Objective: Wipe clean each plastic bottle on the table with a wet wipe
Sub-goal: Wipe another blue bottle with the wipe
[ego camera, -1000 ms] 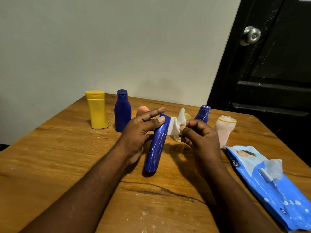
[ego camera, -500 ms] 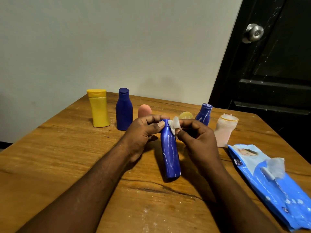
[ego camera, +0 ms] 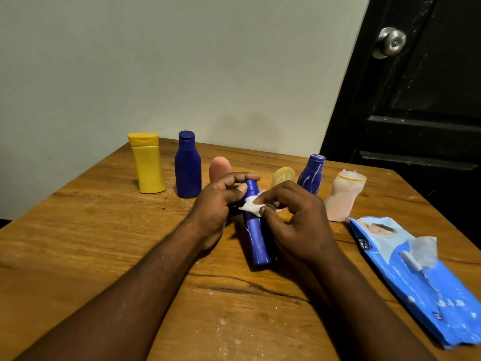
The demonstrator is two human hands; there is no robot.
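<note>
Blue plastic with thin whitish streaks down its side made up the slim blue bottle (ego camera: 256,238), which was held tilted over the middle of the wooden table (ego camera: 78,243). Its capped end pointed toward the far edge and its flat base sat low toward the near edge; I could not tell whether the base touched the wood. The left hand (ego camera: 218,201) had its fingers and thumb curled round the capped end, clamped on it. The right hand (ego camera: 299,220) pinched a crumpled white wet wipe (ego camera: 251,206) between thumb and fingertips and pressed it against the bottle just below the cap. Along the far edge stood a row of other containers. From the far left corner these were a yellow bottle (ego camera: 148,165) with a flip cap and a dark blue bottle (ego camera: 188,168), both upright. Next came a peach bottle (ego camera: 220,168) and a pale yellow bottle (ego camera: 283,175), each partly hidden behind the hands. After them stood a streaked blue bottle (ego camera: 312,173) that leaned slightly, and a pale pink bottle (ego camera: 343,196) nearest the right edge. A blue pack of wipes (ego camera: 421,277) lay flat along the right edge with a wipe poking from its opening. Beyond the far right corner stood a dark door (ego camera: 416,113) with a metal knob (ego camera: 390,43).
</note>
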